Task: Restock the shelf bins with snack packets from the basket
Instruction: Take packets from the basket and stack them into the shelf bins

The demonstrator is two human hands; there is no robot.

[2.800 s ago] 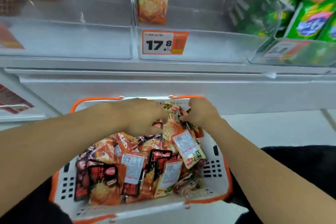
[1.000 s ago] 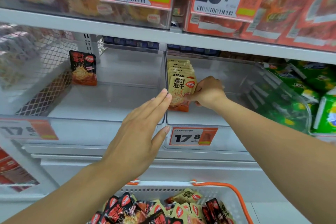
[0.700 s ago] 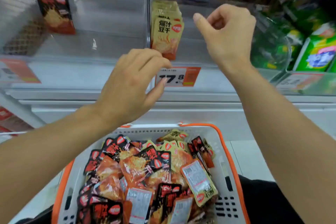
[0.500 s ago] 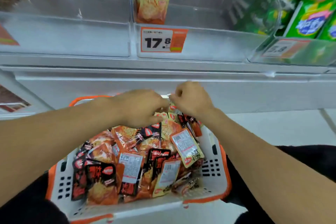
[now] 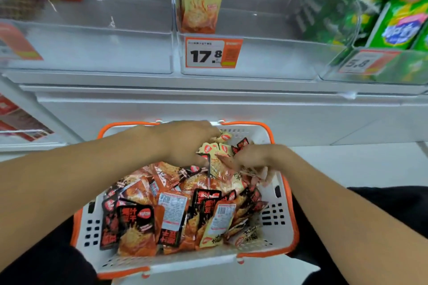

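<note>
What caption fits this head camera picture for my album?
Both hands dig through snack packets in a basket below the shelf bins.

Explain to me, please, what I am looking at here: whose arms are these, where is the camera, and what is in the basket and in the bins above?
There is no machine. A person wears a camera on the head, so you look down along their own two arms. Both hands are in a white basket with an orange rim full of snack packets, black, orange and yellow. The left hand and right hand dig among the yellow packets at the far end; the picture is blurred there, so I cannot tell what each one grips. Above, a clear shelf bin holds a row of yellow packets behind a 17.8 price tag.
</note>
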